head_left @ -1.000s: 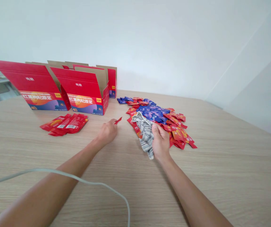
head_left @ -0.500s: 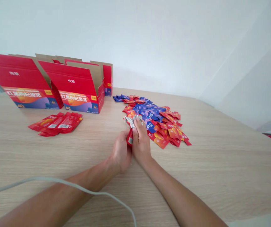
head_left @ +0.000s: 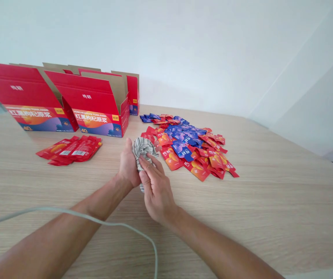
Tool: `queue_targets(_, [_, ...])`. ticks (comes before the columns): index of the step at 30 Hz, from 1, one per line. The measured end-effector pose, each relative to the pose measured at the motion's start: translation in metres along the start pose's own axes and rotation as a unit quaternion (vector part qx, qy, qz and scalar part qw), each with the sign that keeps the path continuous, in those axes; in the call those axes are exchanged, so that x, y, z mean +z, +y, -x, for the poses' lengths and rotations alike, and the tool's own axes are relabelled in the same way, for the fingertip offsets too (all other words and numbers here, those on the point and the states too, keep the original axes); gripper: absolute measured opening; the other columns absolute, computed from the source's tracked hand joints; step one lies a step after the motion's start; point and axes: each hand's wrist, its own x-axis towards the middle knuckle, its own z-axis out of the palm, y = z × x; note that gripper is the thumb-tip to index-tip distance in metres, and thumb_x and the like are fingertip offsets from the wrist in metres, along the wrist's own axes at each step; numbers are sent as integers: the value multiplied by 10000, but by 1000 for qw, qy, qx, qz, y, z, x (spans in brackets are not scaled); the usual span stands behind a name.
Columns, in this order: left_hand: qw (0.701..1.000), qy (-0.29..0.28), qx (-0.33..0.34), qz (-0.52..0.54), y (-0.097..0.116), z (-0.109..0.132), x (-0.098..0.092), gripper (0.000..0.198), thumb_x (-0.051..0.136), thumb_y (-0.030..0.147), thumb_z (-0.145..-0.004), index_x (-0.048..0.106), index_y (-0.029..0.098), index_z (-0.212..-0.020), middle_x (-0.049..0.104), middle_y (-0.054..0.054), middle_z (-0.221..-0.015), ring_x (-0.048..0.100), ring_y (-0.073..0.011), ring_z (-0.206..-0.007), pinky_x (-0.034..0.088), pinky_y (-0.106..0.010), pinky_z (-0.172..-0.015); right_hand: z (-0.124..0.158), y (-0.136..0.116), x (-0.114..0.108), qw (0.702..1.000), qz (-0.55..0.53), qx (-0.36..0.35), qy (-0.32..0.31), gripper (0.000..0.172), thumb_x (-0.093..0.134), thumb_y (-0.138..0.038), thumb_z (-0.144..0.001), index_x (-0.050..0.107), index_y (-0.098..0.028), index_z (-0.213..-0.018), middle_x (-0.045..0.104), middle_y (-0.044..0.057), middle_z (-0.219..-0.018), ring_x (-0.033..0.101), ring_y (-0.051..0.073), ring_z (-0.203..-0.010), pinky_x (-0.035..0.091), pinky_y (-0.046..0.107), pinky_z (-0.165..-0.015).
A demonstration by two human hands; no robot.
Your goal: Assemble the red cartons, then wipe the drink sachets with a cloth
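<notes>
Centrally, a crumpled grey-and-white striped cloth [head_left: 142, 149]: bunched between both hands above the pale wood-grain table [head_left: 271, 201], its lower part hidden behind the fingers. Left hand [head_left: 128, 164]: curled around the cloth's left side, fingertips out of sight behind it. Right hand [head_left: 156, 190]: fingers closed on the cloth from the front; whether anything else lies inside the bundle cannot be made out. Just right of the hands, a loose heap of red and blue foil sachets [head_left: 192, 149]. To the left, a small fanned stack of red sachets [head_left: 70, 150]. Behind it, open red cardboard boxes [head_left: 96, 112], the leftmost cut off at the frame edge. A grey cable [head_left: 102, 223] crosses the left forearm.
</notes>
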Motion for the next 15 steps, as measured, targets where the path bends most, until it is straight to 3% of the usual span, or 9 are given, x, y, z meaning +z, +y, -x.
queue_targets(3, [1000,2,-19,18,17,-3,-14,748,146,559,-1070,717,122,-1279,803,-182,-1075,777,-329,-994,670,-479,-812,-4,-7,-8,990,-129,56,-33,397,470,-410,-1115,768,-237,-1311,761,93,-1351,665,252,-1335,518,432,-1177])
queue_targets(5, [999,30,-3,25,22,-7,-20,569,271,417,-1066,716,115,-1252,805,-165,-1058,783,-304,-966,671,-450,-811,-8,-4,-13,969,-210,126,-28,427,485,-515,-1100,799,-228,-1140,804,69,-1090,744,236,-1049,602,387,-991])
queue_targets(8, [996,78,23,45,22,-13,-22,324,448,175,-966,730,95,-1104,797,-131,-909,788,-267,-906,670,-395,-831,-13,7,-22,939,-270,207,55,493,599,-663,-996,724,-226,-805,699,2,-727,653,196,-702,583,320,-689])
queue_targets(11, [995,69,29,67,18,-16,-19,234,519,70,-901,720,93,-1019,769,-94,-790,788,-248,-862,672,-372,-844,-19,18,-30,908,-307,241,153,474,701,-691,-888,682,-241,-738,721,13,-727,683,220,-712,593,343,-664])
queue_targets(15, [992,75,33,96,15,-16,-18,274,554,35,-882,700,105,-1102,762,-60,-798,773,-196,-815,667,-302,-811,-25,26,-37,872,-353,274,201,416,744,-635,-838,772,-227,-911,813,57,-860,784,287,-894,659,424,-764])
